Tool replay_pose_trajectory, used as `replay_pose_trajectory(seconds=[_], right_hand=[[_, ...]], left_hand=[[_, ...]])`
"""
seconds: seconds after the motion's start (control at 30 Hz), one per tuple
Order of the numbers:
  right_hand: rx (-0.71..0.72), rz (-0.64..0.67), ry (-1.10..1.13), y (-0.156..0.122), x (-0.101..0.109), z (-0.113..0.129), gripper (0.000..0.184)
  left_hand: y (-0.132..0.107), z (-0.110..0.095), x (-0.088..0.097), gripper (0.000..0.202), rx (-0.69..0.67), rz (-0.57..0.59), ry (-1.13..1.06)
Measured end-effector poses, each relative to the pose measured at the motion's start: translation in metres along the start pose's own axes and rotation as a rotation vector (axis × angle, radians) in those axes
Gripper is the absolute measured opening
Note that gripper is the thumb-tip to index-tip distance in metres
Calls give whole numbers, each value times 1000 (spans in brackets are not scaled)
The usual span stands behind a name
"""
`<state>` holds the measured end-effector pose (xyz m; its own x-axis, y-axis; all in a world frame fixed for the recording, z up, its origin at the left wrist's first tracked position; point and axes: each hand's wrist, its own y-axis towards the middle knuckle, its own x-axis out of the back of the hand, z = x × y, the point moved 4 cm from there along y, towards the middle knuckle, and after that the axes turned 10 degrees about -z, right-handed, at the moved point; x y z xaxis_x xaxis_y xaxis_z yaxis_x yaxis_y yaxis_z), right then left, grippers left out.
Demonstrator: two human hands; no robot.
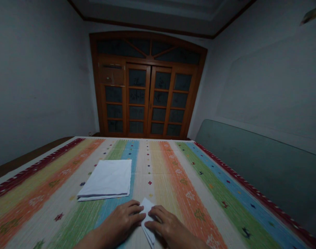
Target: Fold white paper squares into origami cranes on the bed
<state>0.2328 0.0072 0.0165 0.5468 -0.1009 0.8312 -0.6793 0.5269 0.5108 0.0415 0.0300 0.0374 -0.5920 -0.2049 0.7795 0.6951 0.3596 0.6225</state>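
A small piece of folded white paper (147, 204), narrow and pointed at its far end, lies on the striped cloth near the front edge of the view. From the left, the fingers of my left hand (121, 218) press on its edge. My right hand (168, 221) is closed on the opposite side, its fingertips bent onto the paper's upper face. The layers show as several thin edges at the near end, between my hands. Part of the paper is hidden under my fingers.
A flat stack of white folded sheets (108, 180) lies on the cloth to the left, beyond my left hand. The colourful striped cloth (168, 166) covers the table. A greenish panel (251, 155) stands along the right side, and wooden glazed doors (149, 100) are at the back.
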Motion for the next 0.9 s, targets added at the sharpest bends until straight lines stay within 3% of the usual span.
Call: replay_pose_trajectory(seconds=[0.1,0.27,0.43,0.67,0.77,0.9], right_hand=[[-47,8,31,0,-1,-1,48],[-150,-11,78,-1,8,-1,38],[-238,-6,29,-5,19,-5,37],[-147,-207,-129,-7,11,-29,29],[-198,-272,-196,-5,13,-35,28],[-270,-211,-131,0,18,-27,30]], left_hand=[[2,-4,1,14,11,-14,0],[7,-8,7,14,53,-41,-36],[9,-9,10,22,98,11,-142],[-4,7,1,50,272,30,-204],[-3,5,1,48,254,66,-237],[4,-1,6,46,227,92,-247]])
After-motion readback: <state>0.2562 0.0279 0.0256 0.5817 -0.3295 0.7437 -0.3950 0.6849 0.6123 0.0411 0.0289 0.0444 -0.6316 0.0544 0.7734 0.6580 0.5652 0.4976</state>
